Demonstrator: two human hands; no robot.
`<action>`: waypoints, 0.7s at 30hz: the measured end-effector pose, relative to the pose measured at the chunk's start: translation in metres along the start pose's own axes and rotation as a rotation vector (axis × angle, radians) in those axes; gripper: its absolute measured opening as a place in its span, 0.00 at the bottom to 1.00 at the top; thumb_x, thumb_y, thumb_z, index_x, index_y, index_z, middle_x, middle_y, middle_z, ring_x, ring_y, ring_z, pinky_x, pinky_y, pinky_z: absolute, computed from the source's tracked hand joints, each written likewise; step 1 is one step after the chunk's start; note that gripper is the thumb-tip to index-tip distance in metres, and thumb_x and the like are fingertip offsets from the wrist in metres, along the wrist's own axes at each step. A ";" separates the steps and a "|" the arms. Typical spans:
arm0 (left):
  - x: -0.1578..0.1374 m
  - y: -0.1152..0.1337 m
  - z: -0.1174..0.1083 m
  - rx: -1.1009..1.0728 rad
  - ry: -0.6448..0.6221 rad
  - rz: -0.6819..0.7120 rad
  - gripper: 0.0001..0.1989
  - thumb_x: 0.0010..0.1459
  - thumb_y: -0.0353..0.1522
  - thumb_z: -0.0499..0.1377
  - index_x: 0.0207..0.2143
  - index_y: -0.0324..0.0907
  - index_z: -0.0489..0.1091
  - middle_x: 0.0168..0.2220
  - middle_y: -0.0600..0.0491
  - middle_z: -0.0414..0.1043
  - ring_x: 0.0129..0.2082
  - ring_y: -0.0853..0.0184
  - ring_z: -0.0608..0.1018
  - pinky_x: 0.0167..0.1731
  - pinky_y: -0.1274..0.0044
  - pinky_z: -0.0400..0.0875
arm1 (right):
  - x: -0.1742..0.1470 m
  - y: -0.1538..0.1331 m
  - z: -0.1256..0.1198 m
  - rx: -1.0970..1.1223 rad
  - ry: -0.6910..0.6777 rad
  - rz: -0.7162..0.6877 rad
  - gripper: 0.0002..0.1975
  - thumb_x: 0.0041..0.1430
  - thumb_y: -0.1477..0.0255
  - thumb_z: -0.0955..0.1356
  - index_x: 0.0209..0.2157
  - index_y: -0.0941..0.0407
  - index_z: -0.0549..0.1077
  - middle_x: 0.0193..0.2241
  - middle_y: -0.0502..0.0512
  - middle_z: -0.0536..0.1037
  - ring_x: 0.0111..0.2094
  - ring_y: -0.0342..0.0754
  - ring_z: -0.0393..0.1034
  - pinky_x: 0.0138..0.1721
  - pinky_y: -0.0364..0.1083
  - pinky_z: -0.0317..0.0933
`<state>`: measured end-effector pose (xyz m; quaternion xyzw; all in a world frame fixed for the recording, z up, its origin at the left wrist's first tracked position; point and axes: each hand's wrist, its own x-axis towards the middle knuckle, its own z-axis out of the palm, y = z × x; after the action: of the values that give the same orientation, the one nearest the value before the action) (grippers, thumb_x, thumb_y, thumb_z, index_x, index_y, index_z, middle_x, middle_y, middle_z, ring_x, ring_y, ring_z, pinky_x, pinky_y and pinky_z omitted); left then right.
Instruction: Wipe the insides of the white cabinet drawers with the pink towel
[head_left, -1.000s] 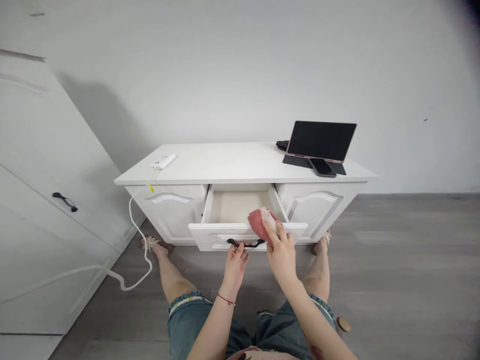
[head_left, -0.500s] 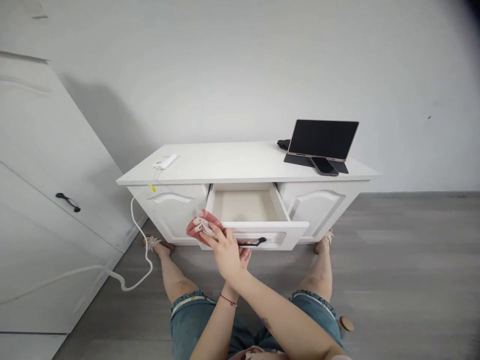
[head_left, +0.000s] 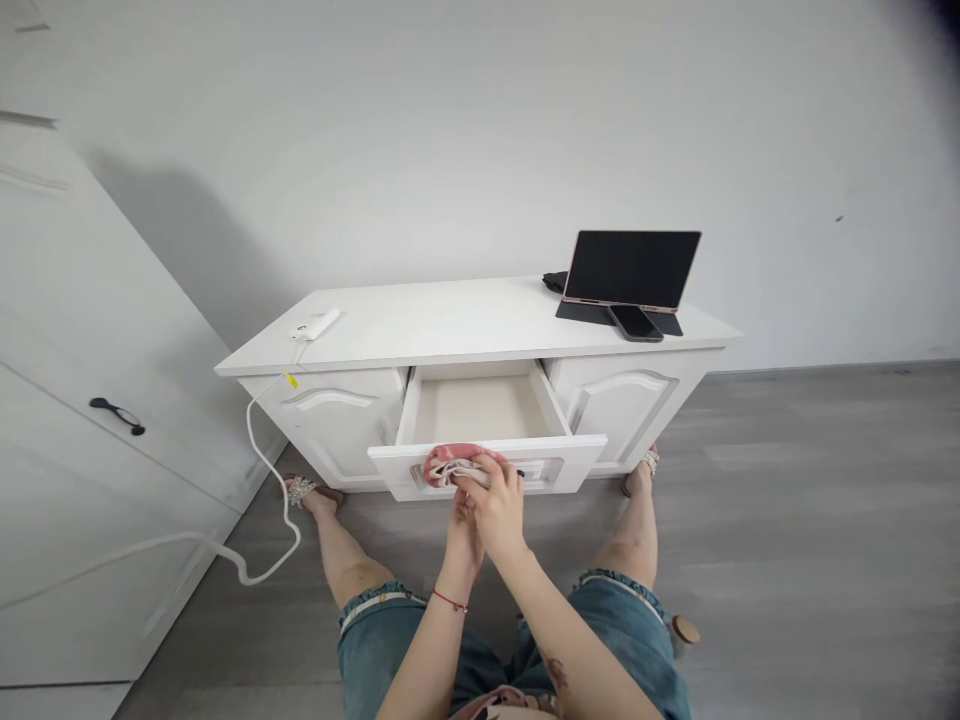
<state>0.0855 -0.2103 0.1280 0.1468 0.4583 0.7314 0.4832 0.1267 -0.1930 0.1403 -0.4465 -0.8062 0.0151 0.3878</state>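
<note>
A crumpled red-and-white cloth [head_left: 454,464] is bunched against the front of the pulled-out white drawer [head_left: 390,468]. My right hand [head_left: 498,502] is closed on it, fingers bent over its right side. Just below and to the left, my left hand [head_left: 463,530], with a red bracelet at the wrist, has its fingers curled up toward the drawer front. Cloth and right hand cover its fingertips, so what they hold is hidden. Only the right end of the black drawer handle [head_left: 520,473] shows. Nothing lies on the visible drawer floor [head_left: 487,408].
On the white cabinet top [head_left: 420,318] stand a tablet [head_left: 631,268] on a dark stand, a phone [head_left: 634,323] and a white power strip [head_left: 315,324]. Its white cable [head_left: 289,540] hangs down at the left. A tall white wardrobe [head_left: 82,300] stands on the left.
My right hand has moved the cloth rightward, from the drawer front's left end toward its middle. The forearms, crossed before, are now side by side. The view has shifted slightly.
</note>
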 end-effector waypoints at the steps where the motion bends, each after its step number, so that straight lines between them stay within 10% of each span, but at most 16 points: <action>1: 0.000 -0.002 -0.005 -0.039 -0.048 -0.031 0.17 0.45 0.34 0.67 0.39 0.46 0.71 0.45 0.46 0.74 0.50 0.51 0.74 0.48 0.63 0.67 | -0.003 0.010 -0.003 0.003 0.030 0.019 0.16 0.56 0.74 0.67 0.44 0.40 0.76 0.52 0.52 0.68 0.48 0.56 0.55 0.46 0.55 0.56; 10: 0.014 -0.015 -0.026 -0.246 -0.089 -0.133 0.12 0.42 0.33 0.70 0.30 0.45 0.71 0.34 0.56 0.76 0.39 0.69 0.77 0.51 0.68 0.65 | -0.028 0.091 -0.014 0.119 0.326 0.464 0.16 0.57 0.78 0.57 0.34 0.57 0.76 0.50 0.64 0.62 0.53 0.59 0.56 0.52 0.59 0.55; 21: 0.002 -0.008 -0.021 -0.246 -0.077 -0.158 0.13 0.43 0.33 0.70 0.32 0.45 0.72 0.39 0.54 0.77 0.44 0.66 0.77 0.50 0.70 0.65 | -0.054 0.076 0.040 0.368 0.309 0.840 0.25 0.54 0.71 0.60 0.54 0.63 0.55 0.51 0.75 0.56 0.57 0.64 0.52 0.55 0.64 0.51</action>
<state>0.0752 -0.2187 0.1098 0.0776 0.3565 0.7356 0.5708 0.1712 -0.1737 0.0508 -0.6545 -0.4730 0.2464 0.5359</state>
